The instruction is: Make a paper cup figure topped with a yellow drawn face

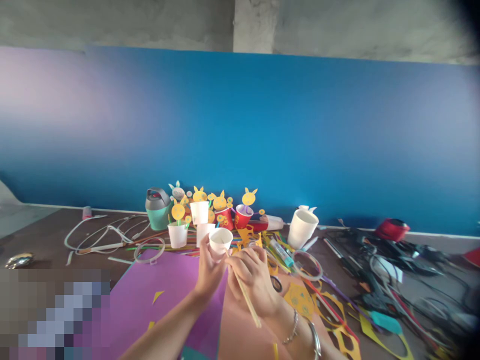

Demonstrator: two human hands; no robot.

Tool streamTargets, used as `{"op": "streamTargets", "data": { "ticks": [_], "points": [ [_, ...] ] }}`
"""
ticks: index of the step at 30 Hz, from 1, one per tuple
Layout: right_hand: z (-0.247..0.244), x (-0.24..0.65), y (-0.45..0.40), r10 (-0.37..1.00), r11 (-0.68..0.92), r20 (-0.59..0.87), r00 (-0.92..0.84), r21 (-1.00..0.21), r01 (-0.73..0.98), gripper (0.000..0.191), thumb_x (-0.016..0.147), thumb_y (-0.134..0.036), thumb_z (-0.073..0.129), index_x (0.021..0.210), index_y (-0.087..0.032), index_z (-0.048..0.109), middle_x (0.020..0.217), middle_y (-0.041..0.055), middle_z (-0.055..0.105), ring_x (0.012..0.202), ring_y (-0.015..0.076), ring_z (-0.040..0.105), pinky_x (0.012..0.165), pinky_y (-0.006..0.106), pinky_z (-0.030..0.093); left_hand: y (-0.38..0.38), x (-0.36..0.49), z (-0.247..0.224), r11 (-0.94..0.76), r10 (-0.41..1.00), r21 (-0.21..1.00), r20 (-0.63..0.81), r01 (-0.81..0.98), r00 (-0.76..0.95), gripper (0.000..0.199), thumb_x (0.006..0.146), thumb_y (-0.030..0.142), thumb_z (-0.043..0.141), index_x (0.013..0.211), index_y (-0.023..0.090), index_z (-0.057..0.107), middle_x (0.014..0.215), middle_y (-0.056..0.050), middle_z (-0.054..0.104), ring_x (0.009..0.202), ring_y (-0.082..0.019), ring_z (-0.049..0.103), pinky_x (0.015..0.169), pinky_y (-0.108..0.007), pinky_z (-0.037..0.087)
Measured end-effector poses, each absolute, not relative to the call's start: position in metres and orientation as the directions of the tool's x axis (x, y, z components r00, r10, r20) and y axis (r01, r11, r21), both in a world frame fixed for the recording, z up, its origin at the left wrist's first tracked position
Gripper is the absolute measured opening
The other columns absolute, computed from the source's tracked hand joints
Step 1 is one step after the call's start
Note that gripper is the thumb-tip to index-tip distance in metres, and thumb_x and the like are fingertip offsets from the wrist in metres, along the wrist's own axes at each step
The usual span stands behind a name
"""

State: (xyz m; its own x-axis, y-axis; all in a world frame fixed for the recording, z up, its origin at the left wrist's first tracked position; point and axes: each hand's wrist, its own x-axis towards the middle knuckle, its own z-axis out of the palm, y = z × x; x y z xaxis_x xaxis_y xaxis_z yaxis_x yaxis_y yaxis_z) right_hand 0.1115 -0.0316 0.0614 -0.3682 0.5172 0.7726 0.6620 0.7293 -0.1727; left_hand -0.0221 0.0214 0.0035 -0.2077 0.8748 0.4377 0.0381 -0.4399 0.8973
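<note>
My left hand [210, 270] is wrapped round a small white paper cup [220, 239], its open mouth facing up and toward me. Against the cup's right side, my right hand [252, 275] has its fingers closed round a thin pale stick [249, 302] that slants down toward me. The tip of the stick is at the cup, hidden by the fingers. Just behind stand a white cup [177, 236] with a yellow paper animal head in it, and a red cup [243, 217] with a similar one.
Purple paper [165, 285] and orange paper [243, 335] lie under my arms. A green bucket [158, 215] stands back left, a large white cup [303, 228] back right. Cut yellow scraps, a tape ring [307, 265], scissors and black cables spread to the right.
</note>
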Motion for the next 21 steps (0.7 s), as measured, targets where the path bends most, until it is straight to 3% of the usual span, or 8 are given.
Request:
{"op": "streamTargets", "data": {
  "ticks": [8, 13, 21],
  "points": [
    [0.06, 0.12, -0.024, 0.485, 0.746, 0.832, -0.269, -0.234, 0.623, 0.033, 0.084, -0.008, 0.047, 0.11, -0.022, 0.059, 0.088, 0.0017, 0.069, 0.081, 0.0181, 0.061, 0.086, 0.041, 0.036, 0.022, -0.021, 0.002, -0.378, 0.922, 0.925, 0.371, -0.047, -0.113, 0.053, 0.075, 0.029, 0.071, 0.119, 0.022, 0.041, 0.106, -0.005, 0.057, 0.096, -0.021, 0.058, 0.085, -0.035, 0.047],
    [0.053, 0.121, -0.022, 0.452, 0.754, 0.851, -0.269, -0.202, 0.625, 0.032, 0.082, -0.008, 0.049, 0.109, -0.021, 0.059, 0.089, 0.0014, 0.069, 0.082, 0.0181, 0.062, 0.091, 0.043, 0.034, 0.022, -0.023, 0.0, -0.367, 0.924, 0.93, 0.363, -0.017, -0.12, 0.047, 0.078, 0.033, 0.069, 0.117, 0.023, 0.045, 0.108, -0.005, 0.058, 0.097, -0.02, 0.058, 0.087, -0.035, 0.045],
    [0.048, 0.122, -0.02, 0.465, 0.752, 0.842, -0.273, -0.214, 0.623, 0.034, 0.083, -0.008, 0.049, 0.113, -0.023, 0.058, 0.092, 0.0022, 0.069, 0.084, 0.0179, 0.061, 0.092, 0.044, 0.032, 0.025, -0.023, 0.0, -0.33, 0.943, 0.936, 0.324, -0.12, -0.072, 0.043, 0.078, 0.038, 0.069, 0.112, 0.021, 0.048, 0.101, -0.004, 0.059, 0.092, -0.019, 0.058, 0.082, -0.032, 0.047]
  ]
}}
